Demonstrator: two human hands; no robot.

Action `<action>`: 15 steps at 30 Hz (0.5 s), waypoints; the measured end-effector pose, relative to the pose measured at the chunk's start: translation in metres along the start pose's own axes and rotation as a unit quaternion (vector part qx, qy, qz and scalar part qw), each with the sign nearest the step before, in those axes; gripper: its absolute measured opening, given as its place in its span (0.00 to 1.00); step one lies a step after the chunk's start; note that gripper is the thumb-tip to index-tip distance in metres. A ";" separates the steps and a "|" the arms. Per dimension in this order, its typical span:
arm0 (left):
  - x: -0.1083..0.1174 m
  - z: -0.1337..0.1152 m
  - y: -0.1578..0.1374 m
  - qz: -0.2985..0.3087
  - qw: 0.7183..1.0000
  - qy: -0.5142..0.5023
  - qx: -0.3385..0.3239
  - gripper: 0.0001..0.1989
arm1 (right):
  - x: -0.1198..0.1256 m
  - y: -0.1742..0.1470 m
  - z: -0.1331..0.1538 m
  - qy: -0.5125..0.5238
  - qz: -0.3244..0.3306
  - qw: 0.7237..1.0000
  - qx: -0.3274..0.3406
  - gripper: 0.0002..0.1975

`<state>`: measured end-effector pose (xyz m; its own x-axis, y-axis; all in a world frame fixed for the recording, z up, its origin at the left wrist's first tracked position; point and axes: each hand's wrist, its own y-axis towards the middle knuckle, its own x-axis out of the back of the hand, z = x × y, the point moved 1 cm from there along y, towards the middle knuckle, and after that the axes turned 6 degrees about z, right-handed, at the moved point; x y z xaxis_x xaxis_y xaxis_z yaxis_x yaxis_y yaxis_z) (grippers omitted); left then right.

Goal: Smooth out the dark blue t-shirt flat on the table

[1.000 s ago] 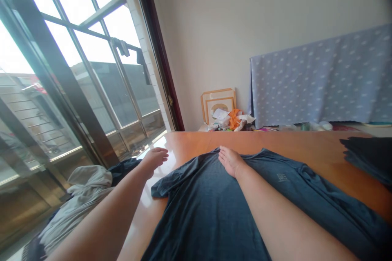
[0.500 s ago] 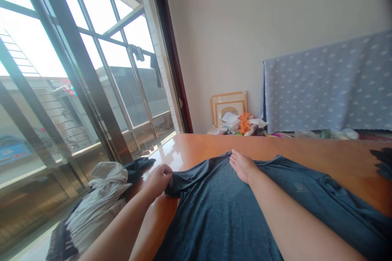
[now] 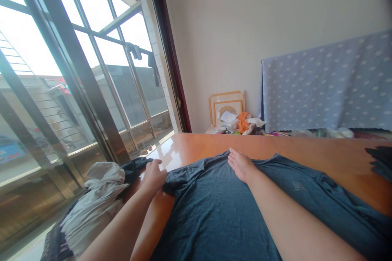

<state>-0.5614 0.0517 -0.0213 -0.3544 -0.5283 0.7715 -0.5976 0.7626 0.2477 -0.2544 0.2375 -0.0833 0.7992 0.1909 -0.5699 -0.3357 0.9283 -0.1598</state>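
A dark teal T-shirt [image 3: 220, 208] lies spread on the glossy brown table, its collar toward the far side and a small pale print on the chest at right. My left hand [image 3: 154, 176] is at the end of the left sleeve, index finger and thumb apart, with no cloth visible between them. Near the collar, at the left shoulder, my right hand [image 3: 240, 166] rests flat on the fabric with its fingers stretched out. My right forearm crosses over the shirt and hides part of it.
Grey clothes [image 3: 104, 187] and a dark garment [image 3: 136, 169] are heaped at the left edge of the table [image 3: 196, 147]. Black cloth [image 3: 381, 161] lies at the far right. Beyond stand frames [image 3: 228, 104], an orange-and-white pile [image 3: 243, 122] and a dotted blue cover [image 3: 321, 85].
My left hand has let go of the sleeve's end and its fingers have spread, shifting slightly left. The sleeve lies flatter. My right hand stays in place on the shirt.
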 end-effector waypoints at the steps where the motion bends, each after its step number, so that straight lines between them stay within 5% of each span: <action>1: -0.002 -0.005 0.002 0.008 1.000 0.017 -0.015 0.20 | 0.000 0.000 0.000 -0.001 0.000 1.000 0.002 0.20; 6: -0.033 -0.043 0.006 0.110 0.986 0.058 -0.108 0.10 | 0.001 0.000 -0.001 -0.006 0.000 1.000 0.008 0.19; 12: -0.069 -0.077 0.000 0.194 0.964 0.090 -0.158 0.27 | 0.000 -0.002 0.000 -0.005 0.003 1.000 0.009 0.20; 15: -0.075 -0.083 -0.003 0.209 0.957 0.121 -0.163 0.24 | 0.000 -0.002 0.000 -0.004 0.003 1.000 0.009 0.20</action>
<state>-0.4733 0.1194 -0.0313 -0.3134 -0.0803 0.9462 -0.1704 0.9850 0.0271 -0.2542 0.2357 -0.0827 0.8014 0.1986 -0.5641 -0.3310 0.9329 -0.1417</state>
